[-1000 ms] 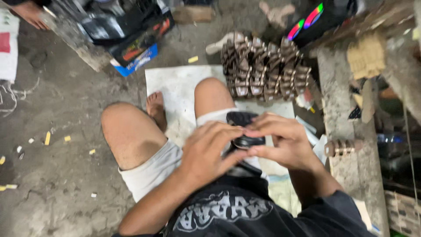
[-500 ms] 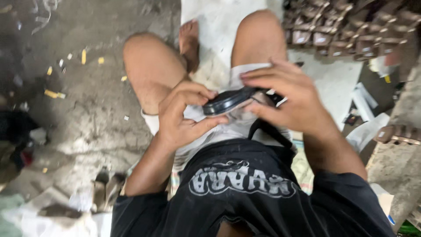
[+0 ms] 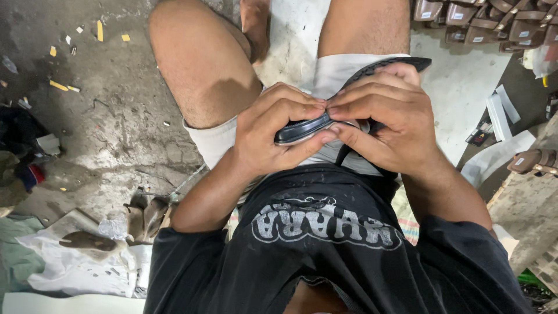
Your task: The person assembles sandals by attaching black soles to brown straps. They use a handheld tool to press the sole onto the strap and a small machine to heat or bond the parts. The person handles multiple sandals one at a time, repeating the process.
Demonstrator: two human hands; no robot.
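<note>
I sit on the floor with both hands over my lap, working a black sandal sole [image 3: 302, 129] with a glossy edge. My left hand [image 3: 273, 136] grips its near end, thumb underneath and fingers curled over the top. My right hand [image 3: 389, 119] covers the rest of the sole, fingertips pressed against the left hand's fingertips; the far end of the sole [image 3: 401, 63] sticks out beyond the knuckles. A black strap [image 3: 343, 154] hangs down below the right hand. My bare knees and white shorts [image 3: 340, 72] lie under the sole.
A stack of brown sandal parts [image 3: 494, 20] lies at the top right on a white sheet [image 3: 459, 87]. Brown cut pieces [image 3: 142, 215] and white paper [image 3: 81, 261] lie on the dirty concrete floor [image 3: 104, 134] at lower left. A concrete block [image 3: 529, 203] stands right.
The view has dropped closer to my lap. My hands have closed tighter over the sole, fingertips now meeting on top of it.
</note>
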